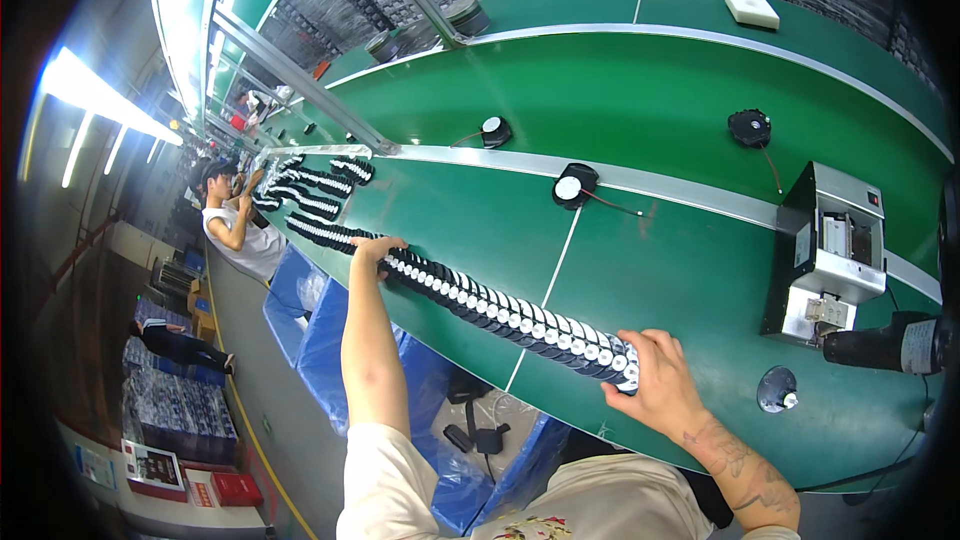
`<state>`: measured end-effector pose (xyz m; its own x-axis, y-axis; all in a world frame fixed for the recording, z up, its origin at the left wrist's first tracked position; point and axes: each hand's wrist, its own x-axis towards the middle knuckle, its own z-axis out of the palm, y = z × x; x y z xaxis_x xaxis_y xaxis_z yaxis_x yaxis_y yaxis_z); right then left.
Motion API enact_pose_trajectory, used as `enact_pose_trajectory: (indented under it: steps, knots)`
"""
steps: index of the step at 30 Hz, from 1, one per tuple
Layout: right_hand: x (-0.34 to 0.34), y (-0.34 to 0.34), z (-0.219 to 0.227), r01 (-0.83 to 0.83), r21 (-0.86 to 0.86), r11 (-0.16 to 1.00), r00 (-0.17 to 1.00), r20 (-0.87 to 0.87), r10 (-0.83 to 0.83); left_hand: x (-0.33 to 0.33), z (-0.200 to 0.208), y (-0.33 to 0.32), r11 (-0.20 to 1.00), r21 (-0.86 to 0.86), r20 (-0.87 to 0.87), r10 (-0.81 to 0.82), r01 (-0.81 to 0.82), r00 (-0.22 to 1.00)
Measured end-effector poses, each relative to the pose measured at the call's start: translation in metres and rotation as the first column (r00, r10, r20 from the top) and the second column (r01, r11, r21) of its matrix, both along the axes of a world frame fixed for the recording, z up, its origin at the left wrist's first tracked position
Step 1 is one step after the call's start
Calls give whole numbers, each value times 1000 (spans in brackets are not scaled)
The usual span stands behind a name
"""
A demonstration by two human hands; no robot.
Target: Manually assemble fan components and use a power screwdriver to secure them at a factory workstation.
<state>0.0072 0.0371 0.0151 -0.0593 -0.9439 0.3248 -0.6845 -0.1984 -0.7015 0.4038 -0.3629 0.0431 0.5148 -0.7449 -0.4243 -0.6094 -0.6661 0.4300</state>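
Observation:
A long row of small black blower fans (500, 312) with white round centres lies packed together on the green bench, slanting from upper left to lower right. My right hand (657, 377) is wrapped round its right end, the fingers pressed over the last fan. Farther up the row, my left hand (377, 248) grips it from above, the thumb side hidden against the fans. The row runs on past my left hand towards other rows. On the metal rail beyond sits a single black blower fan (575, 185) with a white disc and a thin lead.
A boxy bench machine (828, 250) stands at right, with a black tool (885, 343) before it. Loose fans (494, 132) rest on the green conveyor (620, 90). More fan rows (315, 180) lie at left near a co-worker (240, 225). Blue-lined bins (410, 380) stand below the bench edge.

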Motion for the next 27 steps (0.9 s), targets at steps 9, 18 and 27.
enact_pose_trajectory:
  steps: [9,18,27]
  knots:
    - [-35,44,13,87,67,994,995,-64,-83,-10,-4,9,1000,-9,78,24,-24,997]
    - [-66,85,45,102,79,992,964,-255,-79,-28,27,26,860,-204,609,-263,468,749]
    - [-169,254,106,-369,-130,920,795,470,385,-288,85,261,-447,-308,433,-852,840,-294]
